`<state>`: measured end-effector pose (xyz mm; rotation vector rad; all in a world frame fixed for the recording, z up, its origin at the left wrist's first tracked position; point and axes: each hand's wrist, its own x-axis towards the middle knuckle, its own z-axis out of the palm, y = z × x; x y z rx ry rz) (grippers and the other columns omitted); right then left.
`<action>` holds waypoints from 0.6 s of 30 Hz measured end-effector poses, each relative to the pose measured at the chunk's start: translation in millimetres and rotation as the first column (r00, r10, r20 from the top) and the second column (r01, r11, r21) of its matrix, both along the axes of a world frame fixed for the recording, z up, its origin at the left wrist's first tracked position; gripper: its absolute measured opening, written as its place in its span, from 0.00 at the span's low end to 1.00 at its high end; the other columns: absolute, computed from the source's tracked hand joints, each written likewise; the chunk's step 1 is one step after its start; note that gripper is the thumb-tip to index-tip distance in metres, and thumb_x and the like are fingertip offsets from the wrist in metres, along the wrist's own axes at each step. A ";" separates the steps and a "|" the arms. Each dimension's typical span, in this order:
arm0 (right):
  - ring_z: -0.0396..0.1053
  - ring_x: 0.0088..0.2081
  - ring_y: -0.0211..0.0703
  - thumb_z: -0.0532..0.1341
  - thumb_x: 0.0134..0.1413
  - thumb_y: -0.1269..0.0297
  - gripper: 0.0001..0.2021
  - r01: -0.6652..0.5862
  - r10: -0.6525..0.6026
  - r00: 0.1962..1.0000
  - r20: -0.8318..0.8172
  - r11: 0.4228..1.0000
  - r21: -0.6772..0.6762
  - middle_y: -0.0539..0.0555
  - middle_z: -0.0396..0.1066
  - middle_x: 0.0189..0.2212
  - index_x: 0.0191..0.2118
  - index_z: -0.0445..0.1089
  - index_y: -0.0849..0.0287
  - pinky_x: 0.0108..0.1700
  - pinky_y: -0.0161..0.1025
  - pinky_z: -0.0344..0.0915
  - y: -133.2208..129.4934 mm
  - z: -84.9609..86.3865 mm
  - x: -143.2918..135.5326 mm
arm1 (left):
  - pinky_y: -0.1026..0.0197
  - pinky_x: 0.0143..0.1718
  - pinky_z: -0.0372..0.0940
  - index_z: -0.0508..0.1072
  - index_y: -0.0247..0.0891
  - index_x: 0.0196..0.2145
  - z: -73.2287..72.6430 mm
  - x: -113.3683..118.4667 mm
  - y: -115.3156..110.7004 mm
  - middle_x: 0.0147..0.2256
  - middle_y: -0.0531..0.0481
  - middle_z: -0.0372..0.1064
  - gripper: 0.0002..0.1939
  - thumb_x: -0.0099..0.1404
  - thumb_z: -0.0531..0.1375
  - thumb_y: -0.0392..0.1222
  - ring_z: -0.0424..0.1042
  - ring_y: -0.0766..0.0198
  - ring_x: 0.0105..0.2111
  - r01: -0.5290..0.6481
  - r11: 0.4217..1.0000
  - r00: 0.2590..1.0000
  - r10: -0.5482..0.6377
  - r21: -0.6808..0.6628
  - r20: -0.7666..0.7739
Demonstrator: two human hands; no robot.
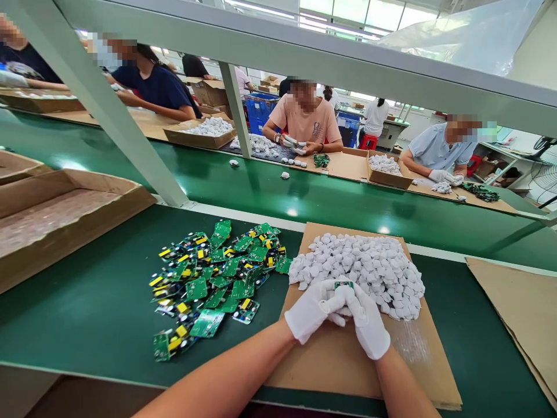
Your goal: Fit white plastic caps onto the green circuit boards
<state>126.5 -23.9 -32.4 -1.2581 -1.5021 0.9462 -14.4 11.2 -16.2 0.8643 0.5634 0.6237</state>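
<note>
My left hand and my right hand, both in white gloves, meet over a cardboard sheet. Between their closed fingers is a small green circuit board, with only its upper part showing. Just beyond the hands, a big heap of white wrapped pieces covers the far part of the cardboard. Left of it, on the green table, lies a loose pile of green circuit boards with yellow and black components.
An open cardboard box stands at the left, and more cardboard lies at the right. A grey metal frame rises behind the table. Beyond a green belt, several people sit with boxes and white pieces.
</note>
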 end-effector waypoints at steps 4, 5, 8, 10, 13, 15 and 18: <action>0.63 0.52 0.47 0.50 0.61 0.53 0.20 0.011 -0.011 1.000 -0.023 1.000 -0.030 0.55 0.68 0.49 0.53 0.64 0.56 0.56 0.44 0.59 -1.3 3.2 2.6 | 0.64 0.30 0.67 0.69 0.36 0.44 2.4 -2.6 1.0 0.36 0.42 0.70 0.23 0.55 0.62 0.52 0.73 0.59 0.36 0.096 0.990 0.983 -0.079 -0.103 0.163; 0.63 0.52 0.48 0.50 0.61 0.53 0.20 0.008 -0.009 1.000 -0.018 1.000 -0.030 0.55 0.68 0.49 0.53 0.64 0.56 0.56 0.45 0.58 -1.5 4.0 3.1 | 0.64 0.30 0.67 0.69 0.36 0.43 2.2 -2.7 1.6 0.35 0.43 0.70 0.22 0.55 0.61 0.52 0.73 0.60 0.35 0.090 0.989 0.982 -0.069 -0.118 0.175; 0.66 0.49 0.49 0.53 0.58 0.52 0.22 0.012 -0.012 1.000 0.026 1.000 0.012 0.56 0.70 0.46 0.53 0.64 0.57 0.54 0.45 0.61 -1.0 3.7 2.8 | 0.65 0.29 0.67 0.70 0.35 0.41 -1.3 -1.5 4.1 0.30 0.46 0.70 0.19 0.55 0.62 0.49 0.72 0.64 0.29 0.056 0.993 0.991 -0.044 -0.102 0.123; 0.68 0.45 0.49 0.53 0.57 0.54 0.20 0.017 -0.019 0.999 0.045 0.999 0.043 0.56 0.72 0.43 0.51 0.66 0.57 0.49 0.43 0.65 0.0 1.2 2.2 | 0.65 0.28 0.66 0.70 0.35 0.40 -4.5 -0.1 5.4 0.30 0.47 0.70 0.19 0.54 0.63 0.50 0.71 0.65 0.28 0.056 0.995 0.994 -0.048 -0.078 0.100; 0.67 0.47 0.50 0.53 0.57 0.55 0.19 0.019 -0.020 0.998 0.059 0.999 0.028 0.56 0.71 0.44 0.50 0.67 0.57 0.49 0.43 0.65 -0.3 -4.6 3.9 | 0.65 0.28 0.66 0.69 0.36 0.40 -5.5 0.5 3.1 0.31 0.46 0.70 0.20 0.53 0.63 0.51 0.72 0.64 0.29 0.031 0.999 0.998 -0.029 -0.037 0.063; 0.64 0.50 0.51 0.53 0.57 0.53 0.20 0.011 -0.011 0.999 0.040 1.000 0.006 0.57 0.70 0.46 0.51 0.66 0.56 0.53 0.46 0.61 -1.9 -9.3 7.5 | 0.64 0.28 0.65 0.70 0.37 0.39 -0.8 -1.3 -0.9 0.30 0.46 0.70 0.19 0.52 0.63 0.50 0.71 0.63 0.29 0.013 0.999 1.000 -0.014 0.035 0.023; 0.67 0.45 0.50 0.50 0.58 0.48 0.25 -0.045 0.049 0.995 -0.091 0.998 0.036 0.57 0.71 0.43 0.56 0.60 0.56 0.49 0.46 0.64 -4.7 -14.9 12.7 | 0.62 0.28 0.65 0.69 0.37 0.42 13.1 -7.8 -0.8 0.28 0.47 0.69 0.20 0.52 0.63 0.47 0.70 0.64 0.26 0.006 0.983 1.000 -0.005 0.182 -0.008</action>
